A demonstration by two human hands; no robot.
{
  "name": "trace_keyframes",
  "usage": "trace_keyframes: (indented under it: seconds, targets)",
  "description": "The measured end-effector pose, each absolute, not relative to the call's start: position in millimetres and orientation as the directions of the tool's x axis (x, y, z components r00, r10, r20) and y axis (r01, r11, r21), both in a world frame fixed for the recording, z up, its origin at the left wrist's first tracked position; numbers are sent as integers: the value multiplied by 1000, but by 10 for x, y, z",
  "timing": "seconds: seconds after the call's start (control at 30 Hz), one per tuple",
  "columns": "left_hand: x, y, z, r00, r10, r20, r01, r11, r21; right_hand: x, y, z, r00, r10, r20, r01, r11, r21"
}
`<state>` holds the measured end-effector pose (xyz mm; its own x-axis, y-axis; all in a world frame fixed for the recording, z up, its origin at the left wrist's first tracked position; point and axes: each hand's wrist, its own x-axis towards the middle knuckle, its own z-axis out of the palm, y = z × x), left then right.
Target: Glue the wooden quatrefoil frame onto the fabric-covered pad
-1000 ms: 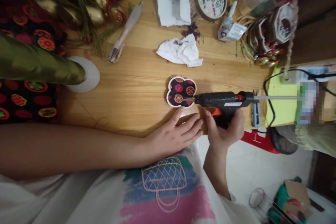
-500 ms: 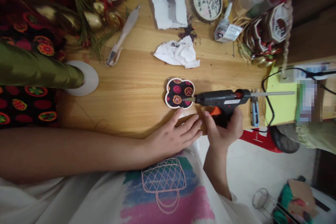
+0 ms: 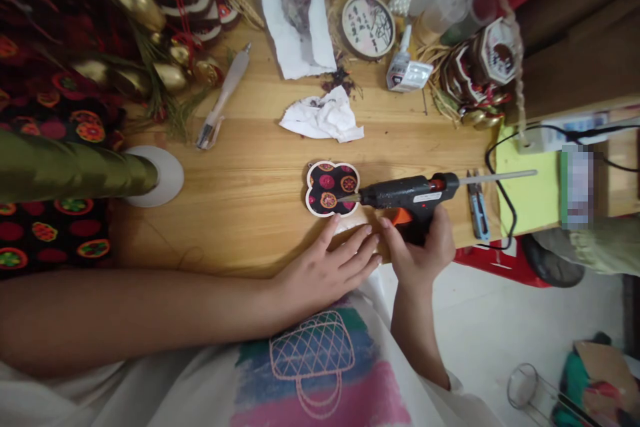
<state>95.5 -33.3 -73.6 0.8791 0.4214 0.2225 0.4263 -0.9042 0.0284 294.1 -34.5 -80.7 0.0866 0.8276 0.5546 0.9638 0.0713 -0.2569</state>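
Meanwhile the person's right hand (image 3: 419, 252) was wrapped tight round the grip of the black glue gun (image 3: 406, 193), 1 finger by the orange trigger, nozzle tip touching the right lobe of the flower-shaped fabric piece (image 3: 330, 187), which lay flat on the wooden table (image 3: 260, 173), approx. mid-edge, in front of both hands. The left hand (image 3: 327, 267) lay flat, fingers spread and gripping nothing, just below the piece w/ fingertips near its lower edge.

Vs. 1 s earlier, little had changed: nozzle stayed on the same lobe, both hands kept their poses, and only the view had drifted, so everything sat a bit lower and more to the left in frame. I'd judge glue was being laid at that 1 spot, not run along the edge.

A crumpled white tissue (image 3: 323, 117) lay beyond the piece; small blue snips (image 3: 477, 203) lay right of the gun.
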Motion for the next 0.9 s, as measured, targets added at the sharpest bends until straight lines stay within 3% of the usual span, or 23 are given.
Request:
trace_keyframes:
  seconds: [0.47,0.9]
  targets:
    - [948,-317,-729,885,411,220,415,-909,29,2936,-359,-806,169,852,496,955,-16,-297]
    - [949,-323,-738,887,408,217,412,-911,27,2918,-338,-788,127,843,522,957,35,-289]
